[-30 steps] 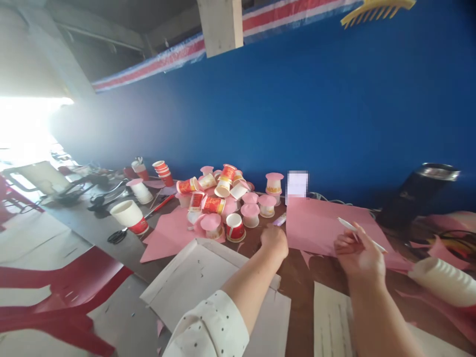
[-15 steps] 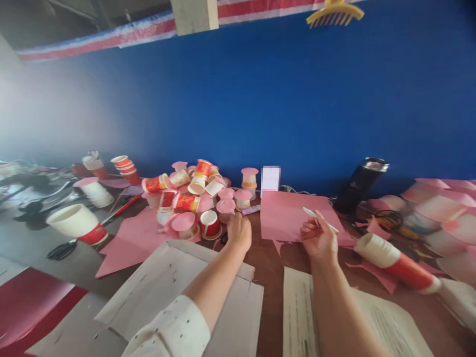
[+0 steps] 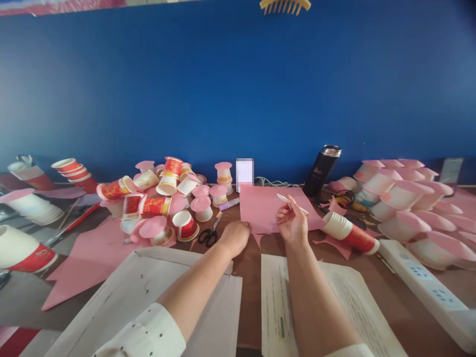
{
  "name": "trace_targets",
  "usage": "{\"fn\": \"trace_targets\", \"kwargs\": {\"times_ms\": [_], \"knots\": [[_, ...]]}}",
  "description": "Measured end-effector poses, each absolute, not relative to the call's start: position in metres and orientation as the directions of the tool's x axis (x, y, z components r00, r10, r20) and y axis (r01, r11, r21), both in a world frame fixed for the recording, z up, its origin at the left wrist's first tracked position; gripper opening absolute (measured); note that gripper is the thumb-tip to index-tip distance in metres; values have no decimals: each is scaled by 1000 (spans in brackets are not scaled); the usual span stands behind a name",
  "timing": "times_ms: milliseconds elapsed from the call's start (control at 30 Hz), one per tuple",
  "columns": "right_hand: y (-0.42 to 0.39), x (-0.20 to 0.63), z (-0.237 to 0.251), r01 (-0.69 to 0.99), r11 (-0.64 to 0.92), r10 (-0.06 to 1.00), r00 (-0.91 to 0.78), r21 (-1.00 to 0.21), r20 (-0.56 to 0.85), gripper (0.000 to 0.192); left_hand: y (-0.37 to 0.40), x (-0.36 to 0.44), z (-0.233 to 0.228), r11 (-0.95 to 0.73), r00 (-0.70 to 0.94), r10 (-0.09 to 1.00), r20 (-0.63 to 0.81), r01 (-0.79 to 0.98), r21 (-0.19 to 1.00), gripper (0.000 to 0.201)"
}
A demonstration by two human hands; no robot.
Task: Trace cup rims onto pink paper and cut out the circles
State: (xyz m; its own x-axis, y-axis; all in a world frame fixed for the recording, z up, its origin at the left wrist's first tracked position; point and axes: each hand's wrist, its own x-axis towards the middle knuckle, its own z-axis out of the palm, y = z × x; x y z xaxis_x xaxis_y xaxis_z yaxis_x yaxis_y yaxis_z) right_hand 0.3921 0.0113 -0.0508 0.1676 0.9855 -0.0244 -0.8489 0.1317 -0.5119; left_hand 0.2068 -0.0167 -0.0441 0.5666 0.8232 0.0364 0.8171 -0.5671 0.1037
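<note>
Scissors (image 3: 211, 231) show fully; the left hand (image 3: 235, 238), finger state unclear, has moved to the pink paper sheet (image 3: 262, 208), joining the right hand (image 3: 293, 221) pinching a white pen (image 3: 283, 199).

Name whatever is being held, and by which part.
The right hand holds a white pen around its middle, both ends showing. The left hand is at the pink sheet's near left corner; whether it grips anything cannot be told.
</note>
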Motion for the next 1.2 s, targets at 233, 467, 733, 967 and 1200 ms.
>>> {"fn": "trace_targets", "kwargs": {"times_ms": [233, 467, 733, 967, 1200], "knots": [[10, 389, -47, -838, 128, 988, 155, -530, -7, 29, -28, 207, -42, -625, 625, 781, 21, 779, 51, 23], [1, 378, -27, -827, 139, 988, 149, -545, 25, 25, -65, 183, -44, -578, 577, 812, 87, 816, -12, 22], [-8, 364, -10, -785, 199, 980, 168, -587, 107, 24, -108, 174, -50, -564, 529, 825, 198, 790, 240, 28], [4, 348, -44, -736, 95, 982, 179, -670, -58, 27, -114, 163, -58, -342, 238, 921, 310, 874, 346, 33], [14, 348, -71, -828, 20, 978, 134, -561, -162, 25, -123, 161, 0, -210, -128, 930, 346, 588, 781, 30]]}}
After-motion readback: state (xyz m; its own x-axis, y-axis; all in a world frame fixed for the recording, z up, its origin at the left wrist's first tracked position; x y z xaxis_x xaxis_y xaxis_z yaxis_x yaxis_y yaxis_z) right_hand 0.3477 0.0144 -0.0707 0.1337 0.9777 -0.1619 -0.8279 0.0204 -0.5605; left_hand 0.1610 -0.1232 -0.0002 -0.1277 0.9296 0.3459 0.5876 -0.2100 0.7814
